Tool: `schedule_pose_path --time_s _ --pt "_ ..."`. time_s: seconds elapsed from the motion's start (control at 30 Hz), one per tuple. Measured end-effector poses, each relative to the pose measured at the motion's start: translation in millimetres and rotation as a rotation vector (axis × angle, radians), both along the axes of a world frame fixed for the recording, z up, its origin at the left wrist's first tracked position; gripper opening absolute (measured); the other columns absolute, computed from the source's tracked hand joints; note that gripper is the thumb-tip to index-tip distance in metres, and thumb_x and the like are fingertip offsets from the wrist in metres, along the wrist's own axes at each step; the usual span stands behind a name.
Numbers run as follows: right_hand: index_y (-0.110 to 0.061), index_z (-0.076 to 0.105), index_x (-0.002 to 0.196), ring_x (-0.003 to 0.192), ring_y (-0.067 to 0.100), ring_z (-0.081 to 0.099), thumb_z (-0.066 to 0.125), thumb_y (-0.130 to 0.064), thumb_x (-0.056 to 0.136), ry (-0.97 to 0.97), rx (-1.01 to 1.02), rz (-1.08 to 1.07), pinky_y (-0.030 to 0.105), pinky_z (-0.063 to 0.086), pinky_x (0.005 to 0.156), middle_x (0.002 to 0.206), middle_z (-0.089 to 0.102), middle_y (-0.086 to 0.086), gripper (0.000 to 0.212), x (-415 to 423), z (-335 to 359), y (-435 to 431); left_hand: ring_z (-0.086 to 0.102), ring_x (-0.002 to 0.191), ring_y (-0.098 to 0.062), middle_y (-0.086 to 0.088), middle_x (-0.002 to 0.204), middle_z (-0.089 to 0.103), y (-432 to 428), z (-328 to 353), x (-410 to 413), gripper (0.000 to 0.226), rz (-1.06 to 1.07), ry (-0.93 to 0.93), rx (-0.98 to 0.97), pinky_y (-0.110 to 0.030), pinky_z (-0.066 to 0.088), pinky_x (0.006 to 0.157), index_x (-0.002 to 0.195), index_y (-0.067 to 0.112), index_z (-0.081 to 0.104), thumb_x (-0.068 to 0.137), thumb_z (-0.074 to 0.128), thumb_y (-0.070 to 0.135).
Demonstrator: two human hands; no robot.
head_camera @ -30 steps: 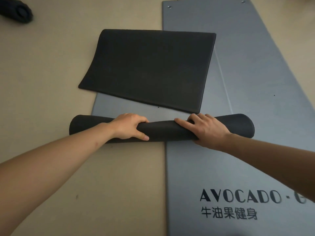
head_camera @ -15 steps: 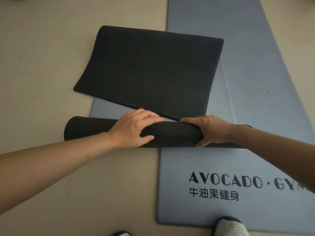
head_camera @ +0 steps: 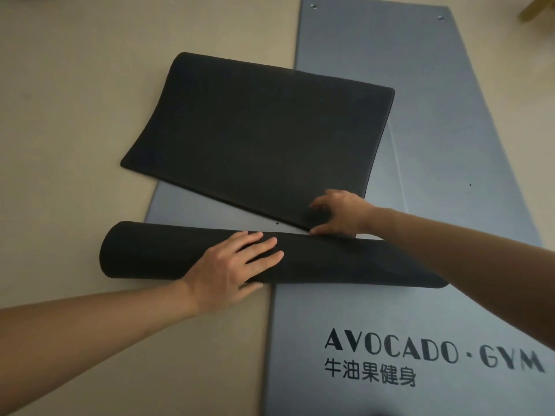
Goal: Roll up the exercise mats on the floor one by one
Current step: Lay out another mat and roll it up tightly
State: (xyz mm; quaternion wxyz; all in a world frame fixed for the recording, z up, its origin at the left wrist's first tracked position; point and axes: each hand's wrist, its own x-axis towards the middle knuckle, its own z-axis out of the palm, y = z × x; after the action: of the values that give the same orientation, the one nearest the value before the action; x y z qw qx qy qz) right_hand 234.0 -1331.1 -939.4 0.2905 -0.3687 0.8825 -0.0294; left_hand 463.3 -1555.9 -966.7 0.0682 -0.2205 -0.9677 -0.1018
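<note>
A black mat roll (head_camera: 156,250) lies across the beige floor and the near part of a grey mat (head_camera: 435,151) printed AVOCADO GYM. Beyond it a flat black mat (head_camera: 255,136) lies slanted, half on the grey mat. I cannot tell whether the roll and the flat black piece are joined. My left hand (head_camera: 234,271) rests palm down on the middle of the roll, fingers spread. My right hand (head_camera: 339,214) is past the roll at the flat black mat's near right corner, fingers curled over its edge with the thumb below.
Beige floor (head_camera: 75,115) spreads to the left and near side. The grey mat runs from the near edge to the far end, where two eyelets (head_camera: 313,6) show. A wooden furniture leg (head_camera: 534,10) stands at the top right corner.
My right hand has left the roll and reached forward to the flat black mat's near corner. My left hand's fingers have flattened on top of the roll.
</note>
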Motion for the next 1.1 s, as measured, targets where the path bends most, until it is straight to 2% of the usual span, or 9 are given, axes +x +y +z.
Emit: schedule_pose_path --time_s 0.13,0.3,0.43,0.6,0.73,0.83,0.9,1.03,1.1 --pt "-0.030 0.039 0.147 0.122 0.028 0.042 0.072 -0.059 0.083 0.262 0.117 0.283 0.043 0.049 0.094 0.136 0.040 0.005 0.077 -2.5 -13.9 -29.0 0.054 0.137 -0.029 -0.005 0.151 0.055 -3.3 -5.4 -2.1 0.061 -0.023 0.012 -0.011 -0.047 0.047 0.112 0.148 0.022 0.055 0.091 0.068 0.040" --pt "-0.030 0.035 0.146 0.115 0.026 0.043 0.072 -0.068 0.077 0.301 0.090 0.375 0.038 0.049 0.082 0.136 0.039 0.005 0.087 -18.9 -19.0 -39.8 0.058 0.133 -0.031 -0.009 0.148 0.058 -2.3 -7.9 5.9 0.063 -0.064 0.054 -0.056 -0.047 0.050 0.109 0.146 0.020 0.057 0.088 0.079 0.034" --pt "-0.027 0.044 0.144 0.110 0.025 0.046 0.070 -0.065 0.079 0.267 0.051 0.369 0.035 0.047 0.079 0.130 0.046 0.003 0.079 -22.8 -17.5 -36.8 0.059 0.132 -0.031 -0.009 0.149 0.058 -3.4 -13.8 11.7 0.054 -0.111 0.063 -0.114 -0.045 0.048 0.111 0.146 0.020 0.057 0.096 0.069 0.034" --pt "-0.027 0.061 0.134 0.110 0.026 0.057 0.067 -0.052 0.088 0.172 0.001 0.341 0.038 0.052 0.090 0.122 0.060 0.000 0.053 -21.6 -2.3 -30.8 0.061 0.129 -0.028 -0.007 0.148 0.059 -5.8 -12.8 9.2 0.058 -0.127 0.030 -0.124 -0.042 0.053 0.105 0.146 0.022 0.057 0.093 0.074 0.038" --pt "-0.019 0.067 0.119 0.096 0.028 0.066 0.053 -0.029 0.101 0.312 -0.058 0.441 0.035 0.051 0.080 0.107 0.068 0.003 0.025 -21.6 6.7 -20.0 0.060 0.131 -0.025 -0.004 0.149 0.058 -10.7 -11.2 2.8 0.060 -0.142 -0.013 -0.099 -0.040 0.058 0.099 0.149 0.024 0.053 0.094 0.070 0.043" --pt "-0.014 0.065 0.107 0.085 0.034 0.068 0.054 -0.018 0.099 0.455 -0.097 0.392 0.036 0.047 0.068 0.094 0.070 0.008 0.014 -42.7 28.4 -18.7 0.058 0.133 -0.022 0.002 0.152 0.054 -17.3 -8.3 -9.2 0.062 -0.138 -0.073 -0.041 -0.040 0.063 0.085 0.153 0.030 0.047 0.096 0.063 0.050" --pt "-0.012 0.064 0.106 0.089 0.038 0.068 0.056 -0.011 0.095 0.543 -0.086 0.320 0.038 0.045 0.067 0.096 0.070 0.011 0.014 -66.2 52.1 -24.4 0.056 0.134 -0.019 0.006 0.153 0.053 -22.0 -3.6 -22.2 0.065 -0.126 -0.110 -0.015 -0.038 0.064 0.078 0.154 0.033 0.043 0.095 0.063 0.052" --pt "-0.013 0.062 0.116 0.101 0.038 0.066 0.056 -0.007 0.089 0.677 -0.076 0.161 0.042 0.049 0.079 0.108 0.070 0.013 0.028 -109.6 103.4 -40.6 0.049 0.141 -0.014 0.013 0.159 0.043 -27.6 7.6 -48.0 0.068 -0.084 -0.189 -0.039 -0.041 0.062 0.087 0.159 0.040 0.029 0.097 0.051 0.054" --pt "-0.010 0.060 0.120 0.102 0.038 0.062 0.056 -0.004 0.090 0.749 -0.141 0.078 0.044 0.047 0.077 0.109 0.067 0.016 0.031 -124.6 123.5 -44.9 0.043 0.146 -0.012 0.016 0.163 0.035 -29.0 11.9 -57.8 0.068 -0.048 -0.237 -0.063 -0.043 0.058 0.095 0.160 0.044 0.019 0.097 0.040 0.057"
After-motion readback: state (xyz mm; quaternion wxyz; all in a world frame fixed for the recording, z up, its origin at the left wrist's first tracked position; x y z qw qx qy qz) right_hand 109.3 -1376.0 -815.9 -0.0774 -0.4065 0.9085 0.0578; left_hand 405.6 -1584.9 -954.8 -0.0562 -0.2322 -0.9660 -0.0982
